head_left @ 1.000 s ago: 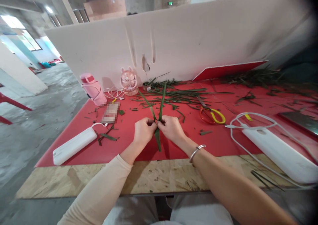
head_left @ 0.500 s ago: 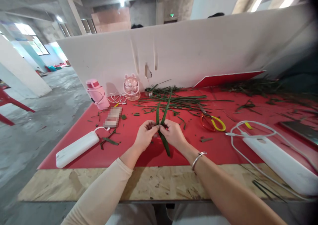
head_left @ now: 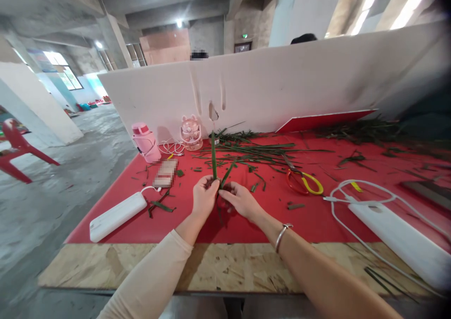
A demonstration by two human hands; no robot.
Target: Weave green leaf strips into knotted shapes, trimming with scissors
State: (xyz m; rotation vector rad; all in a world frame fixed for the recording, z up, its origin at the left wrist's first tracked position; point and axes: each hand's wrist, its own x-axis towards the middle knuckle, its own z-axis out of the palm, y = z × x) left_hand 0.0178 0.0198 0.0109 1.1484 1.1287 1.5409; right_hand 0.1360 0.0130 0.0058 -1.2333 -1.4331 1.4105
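Two long green leaf strips [head_left: 213, 157] rise in a V from between my hands, above the red table cover. Where they cross, my left hand [head_left: 204, 198] pinches them between thumb and fingers. My right hand [head_left: 244, 201], with a silver bangle on its wrist, is curled close beside it, thumb tip against the base of the right-hand strip. Its other fingers are bent and slightly blurred, and what lies behind them is partly hidden. A dim, smeared strip end hangs below the hands.
Scissors [head_left: 305, 182] with red and yellow handles lie to the right. Behind are a pile of green strips [head_left: 260, 151], a pink bottle [head_left: 145, 143] and a pink bear-eared cup [head_left: 190, 133]. White power banks [head_left: 118, 216] with cables flank my arms; a white partition [head_left: 260, 84] stands behind.
Both hands have shifted slightly left in view. The left strip now stands nearly vertical, the right one shows shorter, and the lower end has become blurred. My right hand's fingers have loosened a little.
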